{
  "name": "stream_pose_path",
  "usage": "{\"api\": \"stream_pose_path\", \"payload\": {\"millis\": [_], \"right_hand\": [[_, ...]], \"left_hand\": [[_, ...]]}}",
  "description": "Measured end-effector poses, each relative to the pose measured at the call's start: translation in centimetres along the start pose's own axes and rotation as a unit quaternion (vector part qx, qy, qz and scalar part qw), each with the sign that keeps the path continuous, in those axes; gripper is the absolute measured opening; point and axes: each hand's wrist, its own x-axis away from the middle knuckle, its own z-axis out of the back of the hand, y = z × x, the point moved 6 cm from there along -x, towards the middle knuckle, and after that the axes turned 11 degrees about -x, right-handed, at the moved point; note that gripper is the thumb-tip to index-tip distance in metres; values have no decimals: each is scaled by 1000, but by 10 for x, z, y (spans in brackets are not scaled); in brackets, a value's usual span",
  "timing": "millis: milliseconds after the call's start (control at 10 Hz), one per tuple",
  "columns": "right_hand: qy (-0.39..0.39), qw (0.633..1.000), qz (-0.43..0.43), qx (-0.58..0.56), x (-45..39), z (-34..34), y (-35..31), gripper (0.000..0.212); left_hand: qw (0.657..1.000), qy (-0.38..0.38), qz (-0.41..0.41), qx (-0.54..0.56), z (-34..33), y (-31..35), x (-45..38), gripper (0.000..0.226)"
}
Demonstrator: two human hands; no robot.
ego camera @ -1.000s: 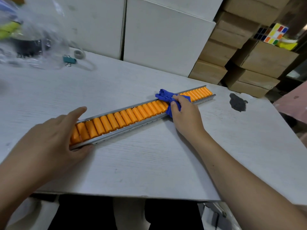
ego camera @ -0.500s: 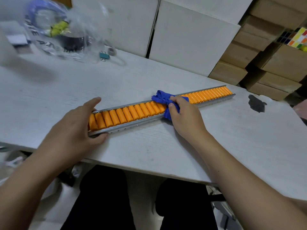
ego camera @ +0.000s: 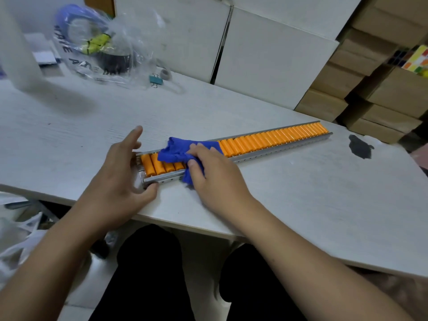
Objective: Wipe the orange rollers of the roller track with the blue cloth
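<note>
A long metal roller track (ego camera: 266, 152) with a row of orange rollers (ego camera: 273, 137) lies slanted across the white table. My right hand (ego camera: 215, 172) presses the crumpled blue cloth (ego camera: 178, 150) onto the rollers near the track's near left end, and the cloth drapes over the front rail. My left hand (ego camera: 120, 174) cups that left end, thumb at the front rail and fingers spread along the back. A few rollers show between the two hands.
The white table (ego camera: 301, 205) has a dark stain (ego camera: 360, 147) near its right side. A clear plastic bag (ego camera: 97, 45) with items and a teal binder clip (ego camera: 155, 79) lie at the back left. Cardboard boxes (ego camera: 375, 89) are stacked behind on the right.
My right hand has slid the blue cloth leftward along the rollers, from the track's middle to near its left end. My left hand stays at that end. The camera view shifted.
</note>
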Motion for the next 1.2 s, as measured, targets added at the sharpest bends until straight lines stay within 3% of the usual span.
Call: {"api": "stream_pose_path", "payload": {"millis": [300,500,700,800,900,1000,1100,1200], "right_hand": [[-15,996,93,5,5,-48,-43,23],[-69,983,-9,-168,9,-21,-43,25],[45,985,24,-162,39,42,-17,28],[122,990,30,-59,55,66,10,28],[20,998,-1,53,71,56,34,34],[-139,987,-58,56,93,39,55,50],[-124,989,-80,-23,99,51,57,53],[-46,995,-66,-62,83,83,53,40]], "left_hand": [[999,8,25,18,-3,-1,1,108],[999,21,24,34,2,-3,3,112],[1000,1,4,-10,-1,-5,2,102],[999,-20,9,-33,-4,-5,0,91],[997,-27,22,-72,-5,1,0,84],[994,-34,31,-99,-7,4,2,79],[993,-36,31,-106,1,16,-3,76],[996,-3,-13,-84,14,65,-24,66]]}}
